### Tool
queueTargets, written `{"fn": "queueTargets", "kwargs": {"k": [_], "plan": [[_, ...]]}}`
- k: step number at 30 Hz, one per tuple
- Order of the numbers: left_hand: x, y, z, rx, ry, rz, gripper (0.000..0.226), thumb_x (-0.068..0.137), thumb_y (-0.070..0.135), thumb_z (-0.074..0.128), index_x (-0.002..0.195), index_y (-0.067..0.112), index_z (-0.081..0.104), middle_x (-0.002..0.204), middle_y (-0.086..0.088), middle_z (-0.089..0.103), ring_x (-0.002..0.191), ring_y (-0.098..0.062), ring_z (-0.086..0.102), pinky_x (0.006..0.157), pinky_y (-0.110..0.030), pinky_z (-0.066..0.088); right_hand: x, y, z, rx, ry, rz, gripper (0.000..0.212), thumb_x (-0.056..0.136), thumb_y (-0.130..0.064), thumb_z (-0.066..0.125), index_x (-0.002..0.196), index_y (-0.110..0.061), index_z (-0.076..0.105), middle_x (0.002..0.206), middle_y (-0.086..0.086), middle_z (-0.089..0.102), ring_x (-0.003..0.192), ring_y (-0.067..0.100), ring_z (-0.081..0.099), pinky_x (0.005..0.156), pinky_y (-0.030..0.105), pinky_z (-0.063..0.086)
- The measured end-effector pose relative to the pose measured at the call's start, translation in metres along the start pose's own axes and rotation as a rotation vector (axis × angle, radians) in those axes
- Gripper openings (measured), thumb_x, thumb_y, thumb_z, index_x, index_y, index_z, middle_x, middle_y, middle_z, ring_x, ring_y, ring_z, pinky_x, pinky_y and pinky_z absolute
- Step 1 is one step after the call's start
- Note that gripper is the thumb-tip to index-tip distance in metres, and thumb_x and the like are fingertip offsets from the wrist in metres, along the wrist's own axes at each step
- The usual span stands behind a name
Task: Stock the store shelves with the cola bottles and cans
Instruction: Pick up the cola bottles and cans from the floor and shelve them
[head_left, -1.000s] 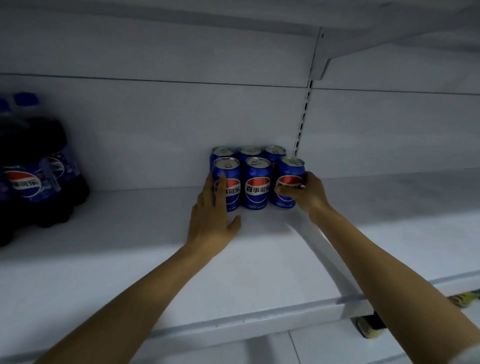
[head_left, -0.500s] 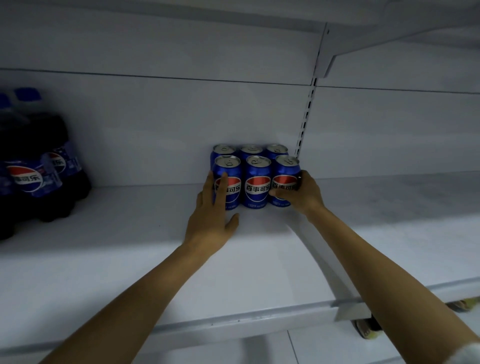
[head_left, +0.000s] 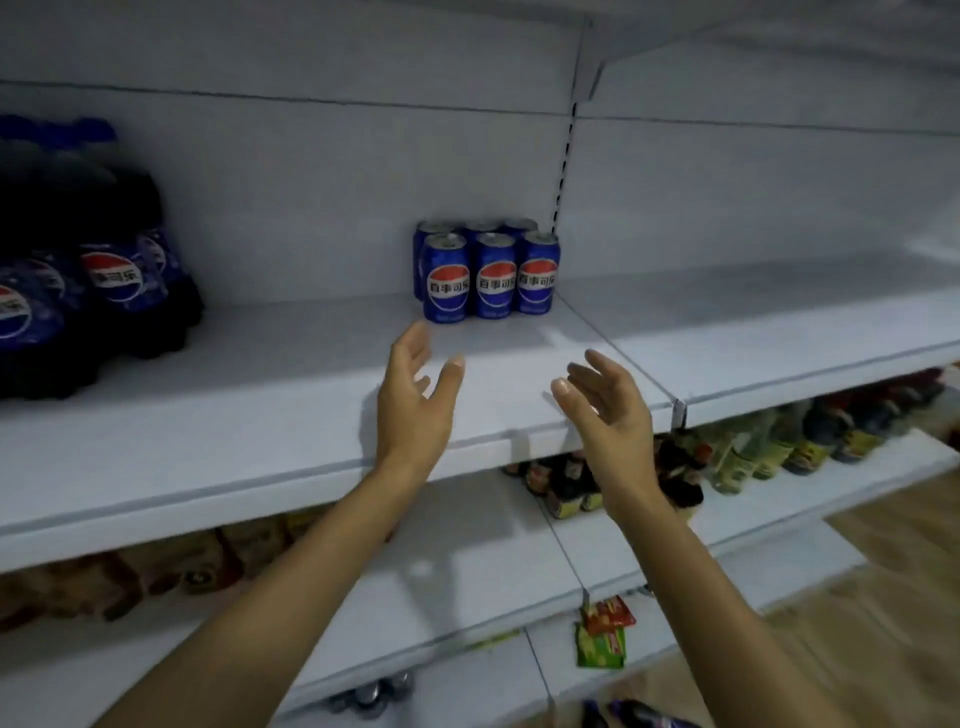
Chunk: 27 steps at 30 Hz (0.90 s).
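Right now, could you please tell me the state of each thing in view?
Cola cans: six, upright, two rows of three, untouched.
Cola bottles: upright, at the left end of the shelf.
Left hand: open, empty, short of the cans.
Right hand: open, empty.

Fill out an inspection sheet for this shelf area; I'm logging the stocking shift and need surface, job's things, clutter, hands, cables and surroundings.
Surface: white shelf, with a seam across it toward the right.
Job's things: six cola cans upright, in two tight rows of three at the back; cola bottles at far left.
Clutter: nothing seen on this shelf.
Hands: left hand and right hand open, empty, in front of the cans, touching nothing.
Cables: nothing seen.
Surroundings: lower shelf with blurred small bottles; snack packets hanging below; wooden floor at right.
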<state>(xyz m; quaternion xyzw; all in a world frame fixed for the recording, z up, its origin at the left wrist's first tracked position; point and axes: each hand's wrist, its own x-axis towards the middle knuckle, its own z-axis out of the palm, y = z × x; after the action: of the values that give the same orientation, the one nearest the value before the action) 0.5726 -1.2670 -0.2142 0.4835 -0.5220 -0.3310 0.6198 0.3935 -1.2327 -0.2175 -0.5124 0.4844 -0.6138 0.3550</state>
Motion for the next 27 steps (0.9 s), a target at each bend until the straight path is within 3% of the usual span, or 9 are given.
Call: {"fn": "queueTargets", "kwargs": {"k": [3, 5, 9, 13, 19, 23, 27], "plan": [[-0.068, -0.001, -0.018, -0.041, -0.115, 0.016, 0.036, 0.093, 0.019, 0.059, 0.124, 0.031, 0.046, 0.126, 0.017, 0.053, 0.117, 0.000, 0.052, 0.095, -0.015, 0.043, -0.075, 0.008, -0.015, 0.015, 0.050, 0.086, 0.057, 0.077, -0.043, 0.069, 0.130, -0.028, 0.053, 0.121, -0.009, 0.063, 0.109, 0.000, 0.061, 0.080, 0.014, 0.051], [-0.120, -0.014, -0.033, -0.046, -0.205, -0.027, 0.032, 0.094, 0.019, 0.058, 0.122, 0.030, 0.048, 0.122, 0.017, 0.054, 0.114, 0.001, 0.053, 0.091, -0.012, 0.044, -0.134, 0.024, -0.031, -0.014, 0.099, 0.187, 0.047, 0.081, -0.043, 0.067, 0.125, -0.032, 0.055, 0.120, -0.009, 0.064, 0.108, 0.002, 0.062, 0.084, 0.021, 0.053], [-0.214, -0.041, -0.051, 0.036, -0.345, -0.167, 0.022, 0.096, 0.025, 0.054, 0.117, 0.029, 0.054, 0.111, 0.026, 0.053, 0.097, 0.021, 0.050, 0.074, 0.002, 0.039, -0.246, 0.050, -0.076, -0.077, 0.225, 0.381, 0.029, 0.085, -0.031, 0.070, 0.113, -0.029, 0.062, 0.110, -0.002, 0.070, 0.101, 0.013, 0.067, 0.084, 0.031, 0.055], [-0.278, -0.052, -0.050, 0.081, -0.481, -0.258, 0.015, 0.095, 0.021, 0.055, 0.108, 0.027, 0.061, 0.104, 0.023, 0.059, 0.092, 0.015, 0.055, 0.073, 0.000, 0.042, -0.321, 0.049, -0.121, -0.036, 0.380, 0.523, 0.029, 0.083, -0.030, 0.069, 0.111, -0.026, 0.062, 0.108, 0.005, 0.071, 0.099, 0.018, 0.069, 0.082, 0.031, 0.051], [-0.337, -0.064, -0.023, 0.147, -0.600, -0.295, 0.020, 0.094, 0.019, 0.056, 0.092, 0.036, 0.065, 0.098, 0.020, 0.066, 0.093, 0.006, 0.059, 0.078, -0.006, 0.044, -0.367, 0.055, -0.186, -0.024, 0.474, 0.657, 0.041, 0.082, -0.033, 0.070, 0.118, -0.013, 0.061, 0.101, 0.006, 0.074, 0.087, 0.016, 0.072, 0.077, 0.031, 0.054], [-0.367, -0.082, 0.028, 0.164, -0.665, -0.416, 0.016, 0.093, 0.018, 0.058, 0.092, 0.031, 0.067, 0.096, 0.015, 0.069, 0.089, 0.004, 0.061, 0.074, -0.005, 0.044, -0.370, 0.072, -0.241, -0.051, 0.510, 0.724, 0.030, 0.085, -0.030, 0.069, 0.112, -0.016, 0.063, 0.100, 0.006, 0.074, 0.087, 0.015, 0.072, 0.075, 0.029, 0.052], [-0.392, -0.111, 0.106, 0.242, -0.726, -0.515, 0.015, 0.092, 0.016, 0.059, 0.096, 0.029, 0.066, 0.098, 0.020, 0.064, 0.090, 0.004, 0.058, 0.074, -0.004, 0.042, -0.366, 0.102, -0.310, -0.066, 0.524, 0.834, 0.025, 0.087, -0.027, 0.069, 0.108, -0.017, 0.064, 0.100, 0.008, 0.074, 0.091, 0.021, 0.071, 0.084, 0.036, 0.054]]}}
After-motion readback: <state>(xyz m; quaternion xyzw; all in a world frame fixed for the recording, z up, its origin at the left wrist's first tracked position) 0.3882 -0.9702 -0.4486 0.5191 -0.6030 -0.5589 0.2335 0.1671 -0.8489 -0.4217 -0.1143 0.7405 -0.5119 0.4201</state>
